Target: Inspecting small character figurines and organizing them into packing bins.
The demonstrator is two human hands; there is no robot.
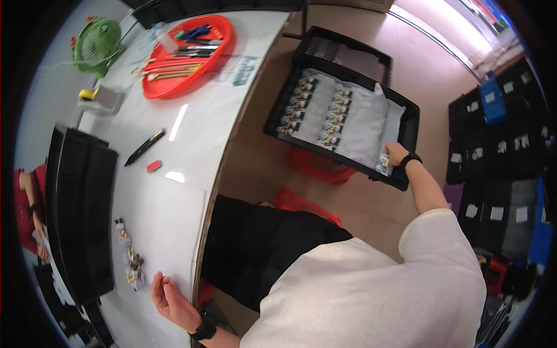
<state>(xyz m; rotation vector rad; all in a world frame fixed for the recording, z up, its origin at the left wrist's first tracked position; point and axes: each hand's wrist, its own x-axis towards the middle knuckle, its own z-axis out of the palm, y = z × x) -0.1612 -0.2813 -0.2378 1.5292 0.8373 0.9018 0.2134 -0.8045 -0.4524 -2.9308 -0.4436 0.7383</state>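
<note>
My right hand reaches down into the right corner of a black tray, its fingers closed on a small pale figurine. Further left in that tray, two rows of small figurines lie on white padded sheets. Over the white table's near edge, my left hand is turned partly palm up with its fingers loosely curled together; nothing shows in them. Beside it, several small figurines lie in a line on the table.
On the white table are a black pen, a red block, a red tray of tools, a tape dispenser and a green fan. A black bin borders the left; another person's arm shows beyond. Stacked bins stand right.
</note>
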